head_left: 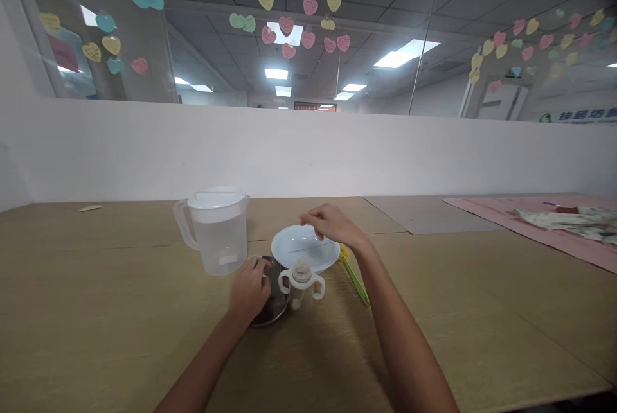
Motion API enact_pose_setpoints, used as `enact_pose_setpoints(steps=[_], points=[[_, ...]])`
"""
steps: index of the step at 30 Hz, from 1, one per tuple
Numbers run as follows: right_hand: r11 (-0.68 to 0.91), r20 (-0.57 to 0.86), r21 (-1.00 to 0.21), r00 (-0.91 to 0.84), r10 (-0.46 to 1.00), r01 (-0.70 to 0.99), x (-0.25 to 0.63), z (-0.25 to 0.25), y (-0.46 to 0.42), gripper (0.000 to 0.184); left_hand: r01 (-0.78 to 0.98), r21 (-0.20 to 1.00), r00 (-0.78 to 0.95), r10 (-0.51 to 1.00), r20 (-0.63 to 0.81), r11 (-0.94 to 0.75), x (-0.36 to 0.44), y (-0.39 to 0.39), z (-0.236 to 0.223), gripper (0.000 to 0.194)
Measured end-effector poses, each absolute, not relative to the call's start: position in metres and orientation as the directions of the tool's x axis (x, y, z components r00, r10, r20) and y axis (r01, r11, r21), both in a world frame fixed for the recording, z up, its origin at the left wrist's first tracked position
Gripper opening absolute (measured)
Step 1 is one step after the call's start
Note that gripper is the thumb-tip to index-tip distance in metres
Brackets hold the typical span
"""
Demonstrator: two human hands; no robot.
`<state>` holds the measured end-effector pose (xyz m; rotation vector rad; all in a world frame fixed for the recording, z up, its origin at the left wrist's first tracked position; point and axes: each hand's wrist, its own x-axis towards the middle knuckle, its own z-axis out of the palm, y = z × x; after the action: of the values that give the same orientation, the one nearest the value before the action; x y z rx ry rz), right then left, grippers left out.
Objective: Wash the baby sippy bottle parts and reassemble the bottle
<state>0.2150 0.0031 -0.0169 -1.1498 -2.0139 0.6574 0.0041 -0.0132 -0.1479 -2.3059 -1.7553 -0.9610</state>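
My left hand point(249, 289) is over the left side of a dark metal dish point(276, 305), its fingers bent and the thumb apart from the index finger. Part of the dish is hidden beneath it. Above a white oval bowl point(294, 243) is my right hand point(332, 223), palm down with fingers curled; anything between the fingertips is too small to make out. A thin dark line shows inside the bowl. In front of the bowl stands a clear baby bottle point(302, 278) without a lid, with two white side handles. A yellow-headed brush with a green handle point(357, 284) lies right of it.
A translucent lidded pitcher point(222, 239) of clear liquid stands left of the bowl. A pink cloth point(486, 210) with patterned fabric point(573, 221) lies at the far right. A small flat piece point(90, 208) rests at the back left. Behind the table rises a white wall point(308, 156).
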Motion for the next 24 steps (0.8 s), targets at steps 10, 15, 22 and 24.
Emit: enact_pose_setpoints(steps=[10,15,22,24], points=[[0.160,0.353,-0.877,-0.382,0.854,-0.453,0.222,-0.011,0.012,0.068,0.894,0.344,0.092,0.869,0.486,-0.288,0.001,-0.020,-0.130,0.025],[0.127,0.488,-0.734,-0.389,0.781,-0.667,0.220,-0.012,0.005,0.059,0.956,0.182,0.137,0.900,0.415,-0.230,0.001,-0.024,-0.131,0.018],[0.156,0.551,-0.689,-0.372,0.746,-0.708,0.213,-0.005,-0.007,0.062,0.954,0.232,0.108,0.938,0.329,-0.191,-0.002,-0.018,-0.143,0.017],[0.163,0.546,-0.699,-0.373,0.750,-0.696,0.211,-0.002,-0.012,0.065,0.935,0.287,0.104,0.934,0.343,-0.209,-0.003,-0.018,-0.140,0.018]])
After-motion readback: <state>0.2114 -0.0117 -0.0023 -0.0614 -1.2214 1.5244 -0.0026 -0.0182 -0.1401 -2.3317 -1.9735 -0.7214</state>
